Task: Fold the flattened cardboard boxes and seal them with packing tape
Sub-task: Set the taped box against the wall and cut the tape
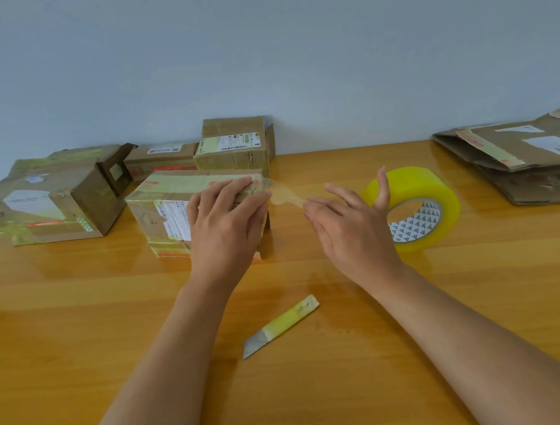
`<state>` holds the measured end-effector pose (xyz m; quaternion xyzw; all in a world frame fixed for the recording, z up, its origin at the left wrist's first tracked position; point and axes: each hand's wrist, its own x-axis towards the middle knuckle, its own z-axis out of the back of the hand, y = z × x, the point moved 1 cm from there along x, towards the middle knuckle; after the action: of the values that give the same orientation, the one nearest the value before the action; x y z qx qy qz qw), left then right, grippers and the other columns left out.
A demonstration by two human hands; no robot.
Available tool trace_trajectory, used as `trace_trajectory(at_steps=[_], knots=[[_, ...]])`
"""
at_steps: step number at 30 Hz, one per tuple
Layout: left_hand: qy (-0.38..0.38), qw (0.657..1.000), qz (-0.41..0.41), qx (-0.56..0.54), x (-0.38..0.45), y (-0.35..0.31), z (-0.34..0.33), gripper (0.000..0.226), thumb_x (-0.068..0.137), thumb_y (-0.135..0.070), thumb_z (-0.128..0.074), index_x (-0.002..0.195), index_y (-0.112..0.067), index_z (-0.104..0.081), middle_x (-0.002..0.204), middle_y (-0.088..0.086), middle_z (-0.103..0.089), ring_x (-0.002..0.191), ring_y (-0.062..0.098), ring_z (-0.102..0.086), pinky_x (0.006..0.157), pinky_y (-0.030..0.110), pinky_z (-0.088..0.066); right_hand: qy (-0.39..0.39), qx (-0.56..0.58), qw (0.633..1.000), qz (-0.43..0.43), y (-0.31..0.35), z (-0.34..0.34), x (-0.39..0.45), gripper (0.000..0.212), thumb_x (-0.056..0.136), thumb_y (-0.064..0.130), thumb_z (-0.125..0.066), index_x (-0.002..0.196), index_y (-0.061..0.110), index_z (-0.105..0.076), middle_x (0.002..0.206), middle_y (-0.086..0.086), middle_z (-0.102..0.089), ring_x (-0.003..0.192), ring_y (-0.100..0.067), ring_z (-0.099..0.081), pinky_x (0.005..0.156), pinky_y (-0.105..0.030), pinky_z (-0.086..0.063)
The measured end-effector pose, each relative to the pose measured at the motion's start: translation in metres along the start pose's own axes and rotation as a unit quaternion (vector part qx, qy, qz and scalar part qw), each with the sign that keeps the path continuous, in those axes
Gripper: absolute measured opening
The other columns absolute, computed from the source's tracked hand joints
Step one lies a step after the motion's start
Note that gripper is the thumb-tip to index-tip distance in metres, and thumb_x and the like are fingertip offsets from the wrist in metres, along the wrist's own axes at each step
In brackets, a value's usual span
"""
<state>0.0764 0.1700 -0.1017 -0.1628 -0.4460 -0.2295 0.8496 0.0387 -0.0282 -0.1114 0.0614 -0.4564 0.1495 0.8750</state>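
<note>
Toward the far left of the wooden counter [319, 393], a small cardboard box [171, 207] stands folded, its brown faces banded with yellowish tape and carrying a white printed label. Left hand [221, 223]: fingers laid straight over the box's top right edge, grip apart. Right hand [349, 220]: grip pinched on a clear tape strip [284, 197] stretched from that edge. Yellow tape roll [419, 208] lies just behind the right hand. Taped cutter blade [281, 326] lies nearer the front edge. Other sealed boxes [53, 196] sit along the back left; flattened cardboard [519, 160] at the right edge.
</note>
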Motion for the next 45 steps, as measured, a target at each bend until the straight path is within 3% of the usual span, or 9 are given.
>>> trace_trajectory(at_steps=[7,13,21,25,33,36,39,42,45], knots=[[0.014,1.000,0.013,-0.004,0.000,0.020,0.009,0.022,0.097,-0.025,-0.059,0.111,-0.019,-0.075,0.126,0.006,-0.066,0.118,0.031,-0.055,0.097,0.049,-0.037,-0.018,0.012,1.000,-0.005,-0.011,0.006,-0.004,0.017,0.098,0.020,-0.057,0.098,0.017,-0.074,0.095,0.005,-0.077,0.117,-0.025,-0.065,0.112,-0.072,-0.009],[0.004,1.000,0.022,0.014,-0.003,0.018,0.006,0.027,0.099,-0.028,-0.055,0.119,-0.021,-0.072,0.127,0.006,-0.066,0.119,0.031,-0.056,0.097,0.049,-0.038,0.034,0.054,0.997,0.044,-0.002,-0.002,-0.009,0.016,0.094,0.016,-0.061,0.100,0.014,-0.076,0.100,-0.002,-0.077,0.099,-0.022,-0.072,0.117,-0.048,-0.021],[-0.001,0.999,0.034,0.023,-0.005,0.015,0.007,0.029,0.100,-0.031,-0.051,0.118,-0.022,-0.072,0.127,0.005,-0.066,0.120,0.030,-0.055,0.098,0.048,-0.037,0.228,0.024,0.970,0.076,0.010,-0.019,-0.017,0.013,0.093,0.016,-0.062,0.086,0.018,-0.073,0.084,0.001,-0.075,0.082,-0.017,-0.070,0.118,-0.028,-0.007],[0.001,0.999,0.036,0.024,-0.004,0.014,0.009,0.030,0.099,-0.031,-0.051,0.117,-0.022,-0.072,0.127,0.005,-0.066,0.120,0.030,-0.055,0.099,0.047,-0.037,0.311,0.003,0.946,0.085,0.017,-0.015,-0.016,0.050,0.097,0.057,-0.038,0.097,0.022,-0.075,0.096,0.003,-0.076,0.094,-0.013,-0.068,0.115,-0.028,-0.013],[-0.002,0.999,0.040,0.026,-0.004,0.011,0.011,0.029,0.098,-0.030,-0.052,0.115,-0.021,-0.073,0.126,0.005,-0.066,0.119,0.030,-0.056,0.099,0.046,-0.036,0.380,0.035,0.921,0.076,0.026,0.005,-0.014,0.094,0.086,0.071,0.003,0.130,0.022,-0.064,0.146,0.009,-0.052,0.132,-0.016,-0.049,0.119,-0.036,-0.004],[-0.004,0.999,0.037,0.027,-0.004,0.012,0.011,0.028,0.098,-0.028,-0.055,0.120,-0.022,-0.070,0.127,0.003,-0.066,0.120,0.028,-0.055,0.100,0.044,-0.035,0.382,0.055,0.920,0.066,0.027,0.005,-0.014,0.083,0.093,0.069,-0.004,0.131,0.023,-0.063,0.144,0.011,-0.054,0.134,-0.014,-0.046,0.120,-0.036,-0.006],[-0.006,0.999,0.040,0.026,-0.004,0.012,0.012,0.032,0.098,-0.027,-0.056,0.127,-0.020,-0.066,0.127,0.001,-0.065,0.120,0.027,-0.055,0.102,0.040,-0.033,0.330,0.158,0.930,-0.029,0.028,0.009,-0.010,0.050,0.103,0.049,-0.037,0.131,0.017,-0.062,0.137,0.003,-0.060,0.128,-0.017,-0.052,0.112,-0.032,-0.029],[-0.009,0.999,0.041,0.026,-0.003,0.011,0.012,0.035,0.098,-0.029,-0.053,0.128,-0.017,-0.065,0.127,0.001,-0.066,0.119,0.026,-0.056,0.103,0.038,-0.032,0.316,0.311,0.874,-0.197,0.035,0.011,0.002,0.043,0.101,0.040,-0.049,0.136,0.015,-0.058,0.130,0.003,-0.062,0.119,-0.011,-0.057,0.095,-0.018,-0.044],[-0.006,0.999,0.043,0.022,-0.002,0.010,0.013,0.034,0.097,-0.029,-0.056,0.127,-0.015,-0.065,0.126,0.002,-0.066,0.119,0.026,-0.056,0.103,0.039,-0.033,0.304,0.473,0.734,-0.381,0.049,0.002,0.025,0.030,0.099,0.044,-0.053,0.116,0.022,-0.065,0.112,0.000,-0.070,0.101,-0.014,-0.066,0.089,-0.032,-0.056]])
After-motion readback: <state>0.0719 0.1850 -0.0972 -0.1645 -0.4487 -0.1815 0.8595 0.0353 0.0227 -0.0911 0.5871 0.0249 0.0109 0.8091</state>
